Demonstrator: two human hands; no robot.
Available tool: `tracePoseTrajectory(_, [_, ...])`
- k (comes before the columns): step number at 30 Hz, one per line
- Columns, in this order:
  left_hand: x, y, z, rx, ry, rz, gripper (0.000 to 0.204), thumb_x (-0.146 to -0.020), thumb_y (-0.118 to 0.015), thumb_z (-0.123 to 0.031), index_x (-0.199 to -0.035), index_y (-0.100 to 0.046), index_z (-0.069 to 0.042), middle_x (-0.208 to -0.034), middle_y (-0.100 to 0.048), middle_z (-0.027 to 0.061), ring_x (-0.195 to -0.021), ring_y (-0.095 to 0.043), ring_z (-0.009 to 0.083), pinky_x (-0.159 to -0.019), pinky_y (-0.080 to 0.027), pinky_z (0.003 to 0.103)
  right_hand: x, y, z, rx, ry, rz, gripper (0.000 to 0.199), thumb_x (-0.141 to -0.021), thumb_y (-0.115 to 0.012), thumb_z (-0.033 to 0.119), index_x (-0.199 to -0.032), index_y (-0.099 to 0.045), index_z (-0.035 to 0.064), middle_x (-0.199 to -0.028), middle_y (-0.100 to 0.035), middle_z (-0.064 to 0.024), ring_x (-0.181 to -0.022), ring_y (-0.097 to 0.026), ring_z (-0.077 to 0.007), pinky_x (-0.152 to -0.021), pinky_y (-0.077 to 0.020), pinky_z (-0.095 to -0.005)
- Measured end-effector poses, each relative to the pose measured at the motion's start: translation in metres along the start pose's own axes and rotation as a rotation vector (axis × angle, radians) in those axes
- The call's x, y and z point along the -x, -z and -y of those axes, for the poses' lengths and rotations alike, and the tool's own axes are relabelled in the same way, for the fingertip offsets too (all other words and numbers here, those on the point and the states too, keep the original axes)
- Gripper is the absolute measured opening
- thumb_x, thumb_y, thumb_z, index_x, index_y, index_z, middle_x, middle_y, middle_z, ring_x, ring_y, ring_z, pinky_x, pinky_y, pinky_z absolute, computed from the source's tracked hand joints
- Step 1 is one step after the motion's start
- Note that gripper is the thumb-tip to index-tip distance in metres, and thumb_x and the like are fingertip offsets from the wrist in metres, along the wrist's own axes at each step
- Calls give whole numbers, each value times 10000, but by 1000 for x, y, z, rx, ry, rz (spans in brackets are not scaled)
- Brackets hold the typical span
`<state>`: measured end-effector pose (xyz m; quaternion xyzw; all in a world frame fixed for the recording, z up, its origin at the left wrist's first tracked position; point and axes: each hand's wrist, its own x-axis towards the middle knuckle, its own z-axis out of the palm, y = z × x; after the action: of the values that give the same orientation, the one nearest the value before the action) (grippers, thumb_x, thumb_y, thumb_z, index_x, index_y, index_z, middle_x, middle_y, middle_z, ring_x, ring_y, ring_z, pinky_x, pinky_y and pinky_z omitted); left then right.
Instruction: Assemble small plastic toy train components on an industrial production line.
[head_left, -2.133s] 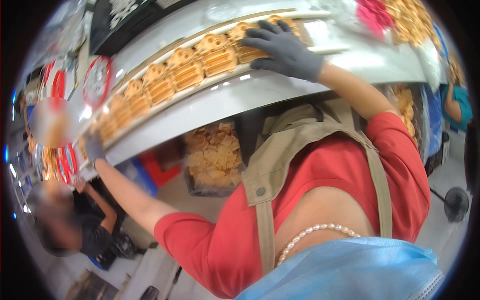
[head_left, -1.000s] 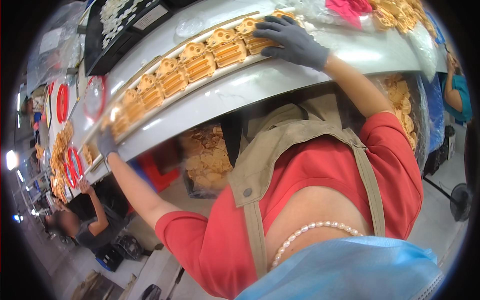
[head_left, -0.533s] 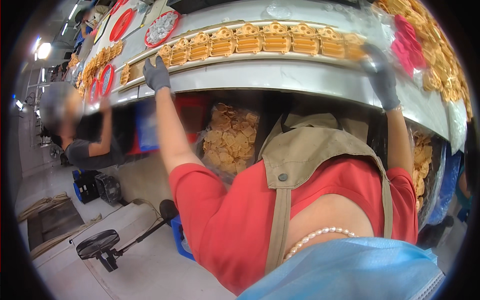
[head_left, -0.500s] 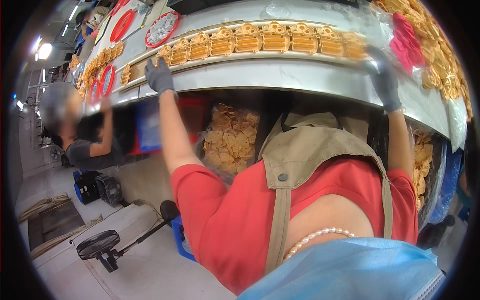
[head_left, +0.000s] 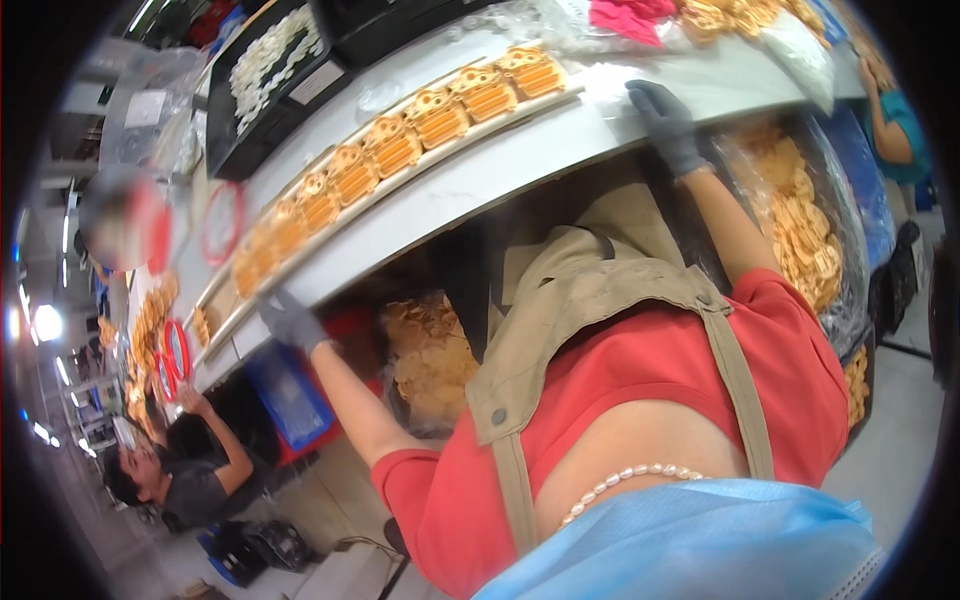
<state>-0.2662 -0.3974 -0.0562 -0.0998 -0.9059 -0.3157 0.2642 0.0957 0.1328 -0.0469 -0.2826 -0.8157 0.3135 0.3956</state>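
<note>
A row of orange plastic parts [head_left: 437, 117] lies along a long pale rail [head_left: 480, 127] on the white table. My left hand [head_left: 292, 320], in a grey glove, is at the table's near edge beside the row's blurred left end, its fingers stretched out and holding nothing I can see. Past the rail's right end, my gloved right hand [head_left: 665, 125] is over the table edge, apart from the parts, with fingers extended and nothing visible in them. A single orange part [head_left: 202, 326] sits farther left on the rail.
Behind the rail stands a black tray [head_left: 222, 125] holding white pieces. Bags of orange parts [head_left: 800, 225] sit below the table at right, beside a blue bag [head_left: 865, 185]. A co-worker [head_left: 205, 480] reaches to red-rimmed trays [head_left: 176, 350] at left. A pink cloth [head_left: 632, 18] lies at the back.
The view has turned and tilted. My right hand has come away from the row's right end. My left hand has moved off the row to the table's near edge.
</note>
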Motion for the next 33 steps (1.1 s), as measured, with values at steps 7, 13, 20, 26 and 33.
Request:
tracePoseTrajectory(7, [-49,-25,18,-48,-7,-249,421,-844,-649,-307,-1150,-615,-20,-1104,-630,202,-1017,-598,353,-883,-470,407,20,0,-17,20,-52,-125,212,-951,-557,141,-1074,-675,15,-1012,-688,-76,-932,-620,-147,-852,-475,-276])
tracePoseTrajectory(13, [-12,-36,3,-194,0,-276,356,-815,-678,-287,-1086,-650,-58,-1046,-654,171,-977,-606,342,-862,-477,416,2,2,-31,47,-12,-8,214,-952,-561,144,-1063,-664,-7,-994,-683,-76,-898,-614,-138,-833,-478,-264])
tracePoseTrajectory(20, [-12,-40,-6,-150,21,-295,332,-796,-692,-234,-1079,-654,-66,-1039,-651,148,-964,-593,331,-860,-476,414,2,5,-32,45,-94,10,215,-955,-553,139,-1073,-663,-3,-1012,-684,-80,-905,-614,-136,-829,-482,-264])
tracePoseTrajectory(26, [2,-50,-2,-282,99,-124,250,-888,-544,-169,-1020,-643,19,-977,-663,196,-856,-615,332,-794,-483,417,-13,17,-34,-78,-129,-92,206,-939,-566,111,-1083,-664,2,-1050,-684,-71,-943,-618,-149,-859,-486,-300])
tracePoseTrajectory(33, [30,-48,-125,64,-135,-319,296,-874,-614,-126,-1124,-609,32,-1159,-593,176,-1106,-548,314,-973,-417,398,-118,-8,23,-570,5,-30,224,-926,-606,157,-1084,-646,2,-970,-689,-72,-908,-638,-143,-821,-503,-260])
